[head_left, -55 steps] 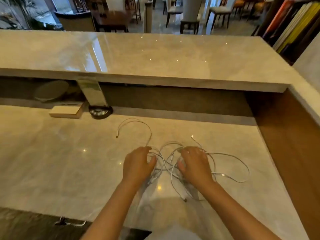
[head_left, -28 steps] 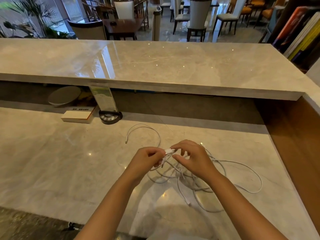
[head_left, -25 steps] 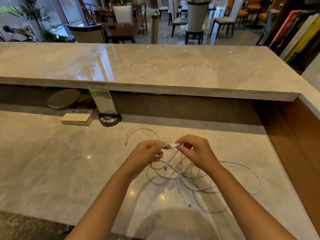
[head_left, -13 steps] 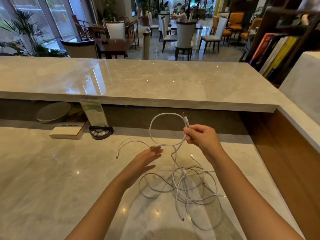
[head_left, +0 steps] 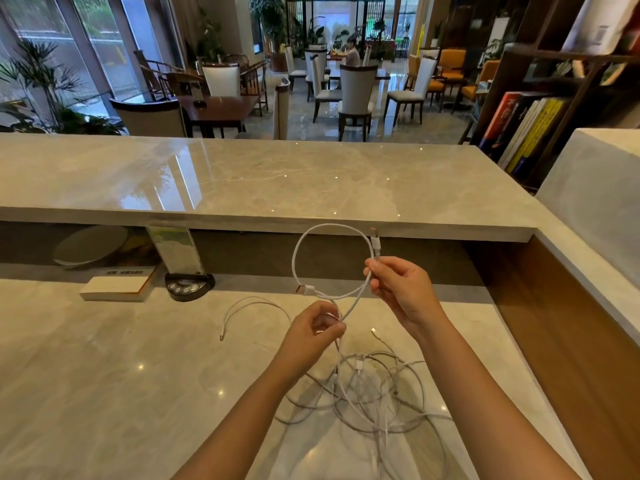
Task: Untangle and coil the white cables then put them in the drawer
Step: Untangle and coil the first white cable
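A tangle of white cables (head_left: 372, 393) lies on the lower marble desk (head_left: 104, 375). One white cable (head_left: 296, 258) is lifted above it in a round loop. My right hand (head_left: 398, 289) pinches that loop near its upper plug. Lower down, my left hand (head_left: 315, 336) is closed on the same cable where it drops into the tangle. A separate curved cable end (head_left: 256, 304) rests on the desk to the left. No drawer is visible.
A raised marble counter (head_left: 277, 181) runs across behind the desk. Under its lip stand a black call-button stand with a sign (head_left: 187, 285), a book (head_left: 116, 287) and a round plate (head_left: 90, 244). A wooden side panel (head_left: 571, 341) borders the right.
Both hands picked a cable end out of the tangle and raised it. The right hand lifted it into a loop; the left hand moved from an open reach to closing on the cable below.
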Action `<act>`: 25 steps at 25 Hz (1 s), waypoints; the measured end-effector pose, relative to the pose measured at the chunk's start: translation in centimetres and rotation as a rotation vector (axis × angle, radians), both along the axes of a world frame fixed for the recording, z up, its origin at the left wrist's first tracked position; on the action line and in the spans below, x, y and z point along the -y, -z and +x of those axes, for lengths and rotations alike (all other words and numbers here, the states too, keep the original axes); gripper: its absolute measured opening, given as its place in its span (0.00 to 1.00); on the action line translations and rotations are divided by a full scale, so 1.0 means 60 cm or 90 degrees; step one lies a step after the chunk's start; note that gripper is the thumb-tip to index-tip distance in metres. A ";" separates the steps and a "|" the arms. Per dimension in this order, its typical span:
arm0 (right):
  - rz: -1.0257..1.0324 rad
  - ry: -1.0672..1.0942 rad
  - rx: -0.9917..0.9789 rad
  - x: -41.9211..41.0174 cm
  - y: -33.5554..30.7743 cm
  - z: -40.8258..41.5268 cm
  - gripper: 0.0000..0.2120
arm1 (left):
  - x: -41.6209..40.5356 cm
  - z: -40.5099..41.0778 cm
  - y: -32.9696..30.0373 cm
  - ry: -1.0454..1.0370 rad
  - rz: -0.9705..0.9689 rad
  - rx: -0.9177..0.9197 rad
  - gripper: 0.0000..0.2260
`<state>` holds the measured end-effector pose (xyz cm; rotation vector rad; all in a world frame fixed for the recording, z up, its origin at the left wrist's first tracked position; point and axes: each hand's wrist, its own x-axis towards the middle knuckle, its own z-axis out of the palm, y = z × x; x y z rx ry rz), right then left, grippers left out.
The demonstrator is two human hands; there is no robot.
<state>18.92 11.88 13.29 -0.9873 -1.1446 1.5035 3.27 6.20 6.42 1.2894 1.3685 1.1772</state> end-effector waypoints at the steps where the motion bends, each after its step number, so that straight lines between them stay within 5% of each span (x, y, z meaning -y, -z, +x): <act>1: 0.001 0.005 -0.027 0.000 0.002 0.000 0.06 | 0.002 0.001 -0.002 -0.014 0.015 0.003 0.03; 8: 0.019 0.102 -0.069 -0.011 0.014 0.028 0.07 | 0.005 -0.019 0.012 -0.181 -0.031 0.147 0.10; 16: 0.028 0.227 -0.105 -0.032 -0.003 0.099 0.06 | 0.013 -0.083 0.123 -0.303 -0.281 0.154 0.12; 18: 0.024 0.246 -0.096 -0.033 -0.008 0.111 0.06 | 0.011 -0.100 0.138 -0.246 -0.384 0.060 0.11; 20: 0.021 0.237 -0.064 -0.028 -0.008 0.113 0.06 | 0.003 -0.115 0.111 -0.090 -0.466 -0.304 0.09; 22: 0.017 0.190 -0.019 -0.017 -0.007 0.104 0.06 | -0.008 -0.107 0.037 -0.102 -0.396 -0.646 0.12; 23: 0.014 0.158 0.003 -0.010 -0.008 0.095 0.06 | -0.013 -0.098 -0.003 -0.157 -0.271 -0.663 0.12; 25: 0.001 0.082 0.035 0.002 -0.015 0.073 0.05 | -0.020 -0.059 -0.068 -0.198 0.030 -0.455 0.14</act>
